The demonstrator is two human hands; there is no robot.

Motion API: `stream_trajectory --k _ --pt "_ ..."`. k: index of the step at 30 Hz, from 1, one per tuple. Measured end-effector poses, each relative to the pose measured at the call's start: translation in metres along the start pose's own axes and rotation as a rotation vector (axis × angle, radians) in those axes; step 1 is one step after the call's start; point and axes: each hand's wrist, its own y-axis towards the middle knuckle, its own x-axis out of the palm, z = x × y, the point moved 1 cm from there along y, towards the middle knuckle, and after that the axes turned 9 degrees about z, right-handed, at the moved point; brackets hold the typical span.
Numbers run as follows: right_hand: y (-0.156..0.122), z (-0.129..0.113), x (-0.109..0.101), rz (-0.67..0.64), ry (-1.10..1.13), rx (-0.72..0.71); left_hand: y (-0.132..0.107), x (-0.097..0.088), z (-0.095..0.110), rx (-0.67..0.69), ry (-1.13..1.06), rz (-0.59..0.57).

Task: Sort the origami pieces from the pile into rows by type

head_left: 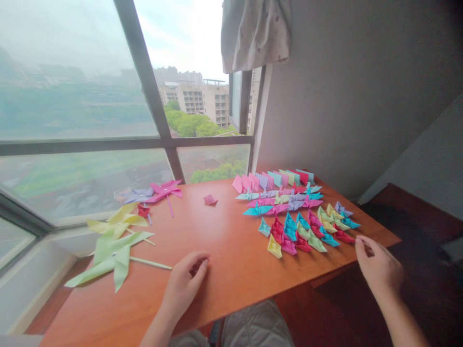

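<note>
My right hand (379, 265) is at the table's right edge, thumb and fingertips closed together at the tip of a red paper boat (343, 236). That boat ends the front row of several folded paper boats (289, 226) in pink, blue, yellow, green and red. My left hand (188, 277) rests on the wooden table (231, 260) near its front edge, with fingers curled in and nothing visible in them. Left of it lies a light green paper pinwheel (115, 255), its stick pointing toward my left hand.
Behind the boats are rows of paper cranes (278, 200) and standing folded papers (275, 179). A yellow pinwheel (117, 221), a pink one (166, 190) and a purple one (139, 195) lie at left. A small pink folded paper (210, 199) sits mid-table. Windows (79, 72) border the table.
</note>
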Motion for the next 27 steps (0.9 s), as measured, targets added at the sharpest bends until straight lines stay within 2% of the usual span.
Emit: stream_trajectory --k 3,7,12,15,17,20,23,27 --pt "0.001 -0.027 -0.01 0.08 0.067 -0.073 0.0 0.0 0.005 -0.008 0.005 -0.007" --pt "-0.014 -0.096 -0.02 0.112 0.306 -0.213 0.001 -0.001 0.013 -0.041 0.018 0.002" --pt "-0.063 -0.197 -0.028 -0.131 0.711 -0.413 0.012 -0.004 0.017 -0.022 0.011 0.015" --pt "-0.096 -0.239 -0.022 -0.334 0.864 -0.461 0.032 -0.006 0.015 0.041 0.102 0.031" --pt "-0.113 -0.254 -0.014 -0.438 0.893 -0.476 0.052 -0.007 0.013 0.053 0.158 0.061" --pt "-0.129 -0.263 -0.002 -0.519 0.874 -0.492 0.085 -0.007 0.011 0.062 0.266 0.128" --pt "-0.135 -0.262 0.004 -0.564 0.847 -0.505 0.116 -0.002 0.014 0.085 0.393 0.187" --pt "-0.134 -0.261 0.004 -0.61 0.85 -0.483 0.146 0.017 0.02 0.152 0.535 0.18"
